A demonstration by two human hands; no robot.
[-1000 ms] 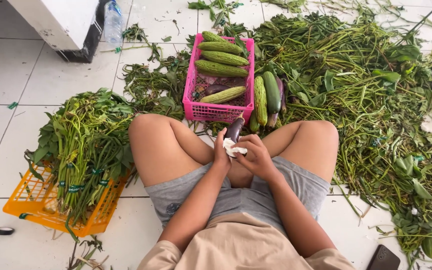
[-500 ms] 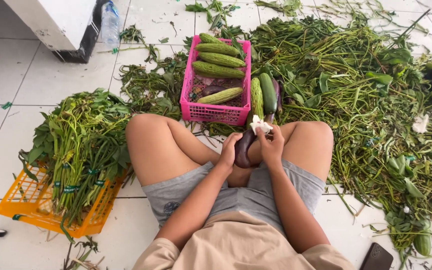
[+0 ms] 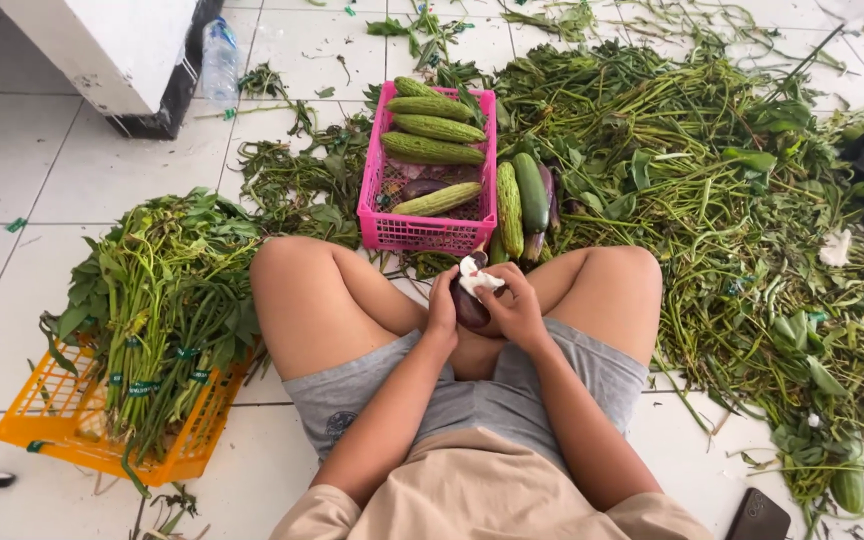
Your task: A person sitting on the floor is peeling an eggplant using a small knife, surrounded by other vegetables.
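I sit cross-legged on a tiled floor. My left hand [image 3: 442, 308] and my right hand [image 3: 515, 305] both hold a dark purple eggplant [image 3: 469, 306] between my knees. A crumpled white wrapper [image 3: 476, 278] sits at the eggplant's top, under my right fingers. Straight ahead stands a pink plastic basket [image 3: 422, 232] with several bitter gourds [image 3: 432, 150] and purple eggplants inside. Two more green gourds [image 3: 520, 195] lie on the floor beside the basket's right wall.
An orange crate [image 3: 72, 420] at my left holds bundled leafy greens [image 3: 157, 300]. A wide heap of green stems and leaves [image 3: 732, 200] covers the floor on the right. A plastic bottle [image 3: 219, 60] stands by a white cabinet [image 3: 102, 50]. A dark phone [image 3: 758, 516] lies at the bottom right.
My hands lifted the eggplant toward the basket and then drew it back down between my knees. The white wrapper stays at its top end.
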